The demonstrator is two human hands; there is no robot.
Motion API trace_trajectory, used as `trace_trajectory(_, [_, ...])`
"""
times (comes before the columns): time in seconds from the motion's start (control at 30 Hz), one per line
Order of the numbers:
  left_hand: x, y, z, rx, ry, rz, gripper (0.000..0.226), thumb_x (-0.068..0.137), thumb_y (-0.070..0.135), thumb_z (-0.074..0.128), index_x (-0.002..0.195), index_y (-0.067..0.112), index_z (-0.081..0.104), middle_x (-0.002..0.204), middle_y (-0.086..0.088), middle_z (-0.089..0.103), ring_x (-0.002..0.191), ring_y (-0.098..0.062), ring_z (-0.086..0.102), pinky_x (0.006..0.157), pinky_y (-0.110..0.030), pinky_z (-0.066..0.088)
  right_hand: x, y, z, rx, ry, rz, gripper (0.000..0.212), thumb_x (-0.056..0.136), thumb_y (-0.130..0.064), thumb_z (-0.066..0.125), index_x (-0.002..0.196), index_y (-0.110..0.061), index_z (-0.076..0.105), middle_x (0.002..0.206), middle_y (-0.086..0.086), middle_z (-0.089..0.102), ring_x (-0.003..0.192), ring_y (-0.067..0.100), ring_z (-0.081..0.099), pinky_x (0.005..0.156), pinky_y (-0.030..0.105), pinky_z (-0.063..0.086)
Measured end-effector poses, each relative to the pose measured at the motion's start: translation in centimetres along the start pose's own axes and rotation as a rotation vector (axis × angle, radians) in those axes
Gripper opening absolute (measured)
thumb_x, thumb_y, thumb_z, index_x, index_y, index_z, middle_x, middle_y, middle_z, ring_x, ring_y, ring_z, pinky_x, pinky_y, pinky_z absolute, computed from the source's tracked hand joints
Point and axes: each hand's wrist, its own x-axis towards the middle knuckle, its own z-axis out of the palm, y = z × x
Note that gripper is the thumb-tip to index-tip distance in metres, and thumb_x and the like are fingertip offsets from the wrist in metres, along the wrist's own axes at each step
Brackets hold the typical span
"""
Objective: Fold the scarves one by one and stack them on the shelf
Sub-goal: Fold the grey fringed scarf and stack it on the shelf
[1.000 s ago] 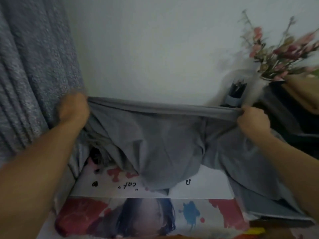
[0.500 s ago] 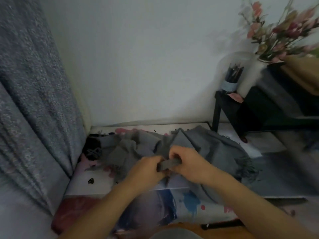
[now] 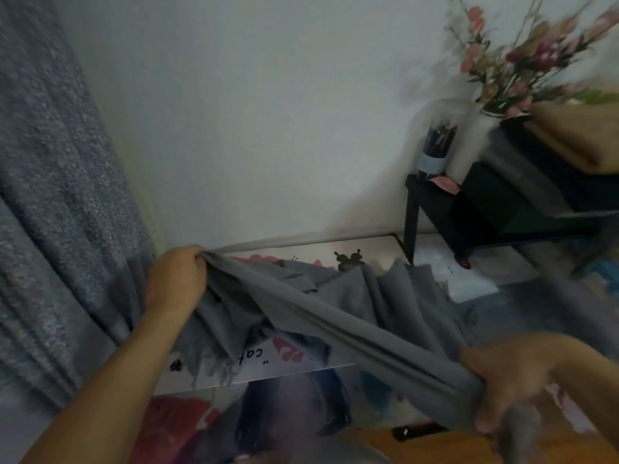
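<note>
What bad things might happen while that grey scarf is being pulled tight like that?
1. The scarf is stretched between the left hand and right hand, but much of it sags in bunched folds, so the fold may come out uneven.
2. Its fringe drags on the printed surface and might tangle or fold under.
3. A wide swing to the right might brush the flowers on the black shelf.

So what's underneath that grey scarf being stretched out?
Under the grey scarf lies a printed poster with pink blotches and black handwriting. Whatever the poster shows beneath the bunched middle folds is covered.
</note>
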Motion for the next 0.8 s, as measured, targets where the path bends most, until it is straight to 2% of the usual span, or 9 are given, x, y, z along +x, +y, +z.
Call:
trace_trajectory(0.1, [3.3,1.7,-0.2,0.12,-0.101,-0.074,0.025,0.097,0.02,0.052,0.104,0.007,0.072,0.11,-0.026,0.069,0.099,-0.045,0.065,0.084,-0.046,0.053,0.0,-2.4,-0.2,0.296,0.048,-0.117,0.051,0.078,-0.035,0.08,0.12,-0.011,0.062,0.114,-0.001,0.071,0.101,0.005,0.069,0.087,0.02,0.054])
trace_trajectory(0.2, [7.7,6.7,-2.0,0.217,-0.203,0.053,0.033,0.097,0.025,0.05,0.114,0.008,0.071,0.121,-0.025,0.066,0.107,-0.043,0.064,0.092,-0.045,0.053,1.0,-4.1,-4.7,0.957,0.517,-0.224,0.042,0.076,-0.029,0.082,0.109,-0.007,0.067,0.106,0.013,0.073,0.087,0.023,0.073,0.068,0.032,0.057])
trace_trajectory(0.3, [13.1,12.3,-7.1,0.168,0.029,0.147,0.049,0.101,0.045,0.047,0.111,0.003,0.07,0.116,-0.028,0.065,0.104,-0.046,0.063,0.089,-0.047,0.053,-0.5,-4.5,-10.2,1.364,0.917,-0.241,0.024,0.091,-0.019,0.062,0.112,-0.008,0.066,0.108,0.018,0.07,0.091,0.032,0.067,0.069,0.037,0.054])
trace_trajectory(0.43, [12.5,12.4,-9.5,0.425,-0.135,0.133,0.076,0.093,0.07,0.049,0.131,0.004,0.06,0.133,-0.024,0.058,0.117,-0.042,0.058,0.092,-0.043,0.048,-2.9,-2.8,-10.9,1.302,1.085,-0.243,0.039,0.077,-0.012,0.063,0.115,-0.004,0.066,0.106,0.022,0.07,0.094,0.041,0.067,0.082,0.06,0.056])
trace_trajectory(0.5, [9.5,9.1,-8.2,0.502,-0.333,0.042,0.078,0.092,0.068,0.053,0.136,0.005,0.057,0.139,-0.022,0.057,0.121,-0.038,0.058,0.095,-0.039,0.048,-2.5,-2.6,-9.5,1.252,1.087,-0.268,0.044,0.075,0.0,0.058,0.118,0.002,0.063,0.102,0.023,0.066,0.089,0.041,0.063,0.077,0.059,0.055])
trace_trajectory(0.53, [8.1,7.3,-7.1,0.427,-0.423,0.0,0.073,0.092,0.064,0.058,0.133,0.004,0.059,0.135,-0.021,0.06,0.116,-0.036,0.061,0.091,-0.036,0.049,-1.8,-3.0,-8.4,1.24,1.077,-0.285,0.042,0.078,0.008,0.051,0.119,0.004,0.062,0.103,0.024,0.065,0.09,0.04,0.063,0.074,0.053,0.058])
trace_trajectory(0.6, [4.8,5.6,-5.2,-0.095,-0.516,-0.128,0.042,0.093,0.043,0.068,0.112,0.005,0.07,0.111,-0.018,0.07,0.094,-0.03,0.067,0.076,-0.032,0.051,0.2,-4.0,-6.2,1.184,1.009,-0.301,0.049,0.082,0.022,0.036,0.12,0.004,0.061,0.107,0.026,0.066,0.091,0.039,0.066,0.073,0.046,0.059])
trace_trajectory(0.67, [0.8,5.7,-2.4,-0.631,-0.357,-0.26,0.017,0.096,0.025,0.066,0.098,0.008,0.067,0.094,-0.012,0.069,0.087,-0.029,0.066,0.074,-0.035,0.051,3.1,-5.3,-3.8,1.158,0.915,-0.275,0.059,0.083,0.026,0.032,0.123,-0.005,0.062,0.11,0.024,0.069,0.09,0.038,0.069,0.076,0.048,0.06])
trace_trajectory(0.8, [-6.8,7.3,1.7,-0.894,-0.23,-0.346,0.026,0.103,0.023,0.054,0.129,0.026,0.051,0.12,0.004,0.055,0.107,-0.018,0.057,0.088,-0.034,0.048,9.6,-6.1,0.0,0.618,0.937,0.032,0.078,0.094,0.007,0.04,0.157,-0.035,0.019,0.123,0.017,0.059,0.091,0.034,0.063,0.07,0.039,0.056])
